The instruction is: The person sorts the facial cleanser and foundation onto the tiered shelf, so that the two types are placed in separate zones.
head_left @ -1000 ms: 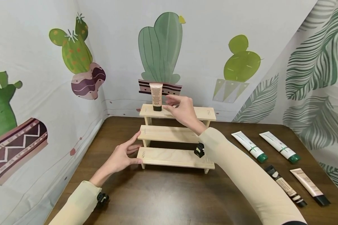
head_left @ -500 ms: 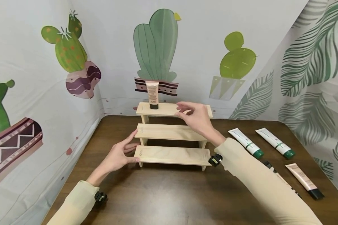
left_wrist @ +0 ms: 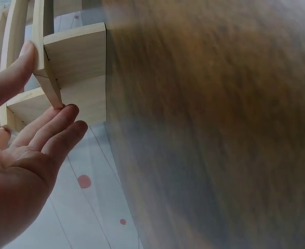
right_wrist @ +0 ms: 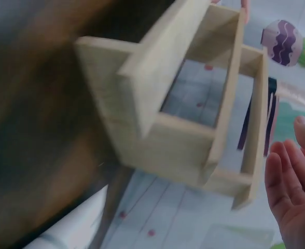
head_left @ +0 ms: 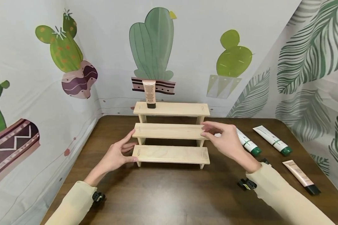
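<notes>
A three-step wooden display stand stands on the brown table. One pink tube with a black cap is upright on the left part of its top step. My left hand holds the stand's left end, thumb at the bottom step and index finger reaching to the middle step. In the left wrist view, that hand's fingertips lie by the board's end. My right hand is in the air by the right end of the middle step, fingers loosely bent, holding nothing.
Right of the stand lie two white tubes with green caps, the nearer one partly behind my right hand, the other white tube beyond. A pink tube lies closer. My right forearm mostly hides a dark tube. A cactus-print cloth hangs behind.
My right hand has left the upright pink tube and moved right and down, past the stand's right end. My left hand stays at the stand. The head view has shifted slightly.
</notes>
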Tool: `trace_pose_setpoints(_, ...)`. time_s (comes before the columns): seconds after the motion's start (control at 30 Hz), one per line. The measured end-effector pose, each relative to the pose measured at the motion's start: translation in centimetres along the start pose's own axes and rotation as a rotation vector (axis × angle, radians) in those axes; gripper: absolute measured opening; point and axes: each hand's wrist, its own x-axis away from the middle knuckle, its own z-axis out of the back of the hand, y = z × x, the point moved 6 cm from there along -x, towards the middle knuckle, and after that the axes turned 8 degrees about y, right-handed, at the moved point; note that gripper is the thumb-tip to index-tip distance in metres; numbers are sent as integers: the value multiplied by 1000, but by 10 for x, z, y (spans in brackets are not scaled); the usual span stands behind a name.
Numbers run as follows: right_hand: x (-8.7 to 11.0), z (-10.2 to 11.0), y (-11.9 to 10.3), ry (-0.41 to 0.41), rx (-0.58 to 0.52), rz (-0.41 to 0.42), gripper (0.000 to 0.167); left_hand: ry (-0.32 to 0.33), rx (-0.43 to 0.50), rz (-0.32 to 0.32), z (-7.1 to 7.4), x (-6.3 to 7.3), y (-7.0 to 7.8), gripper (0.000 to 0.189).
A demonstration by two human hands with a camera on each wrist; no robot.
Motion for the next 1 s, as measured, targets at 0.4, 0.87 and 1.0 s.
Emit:
trace_pose_setpoints(0.4,61,64,42,43,189,-107,35,4,-13,-6,1,-1,-2,116)
trace_pose_setpoints(0.87,109,134,82,-16,353,-152,32,0,-6,-4,-1,0,1,117)
trace_pose_setpoints(1.0,119,157,96,-58,433,-185,26,0,-3,-12,0,1,2,117)
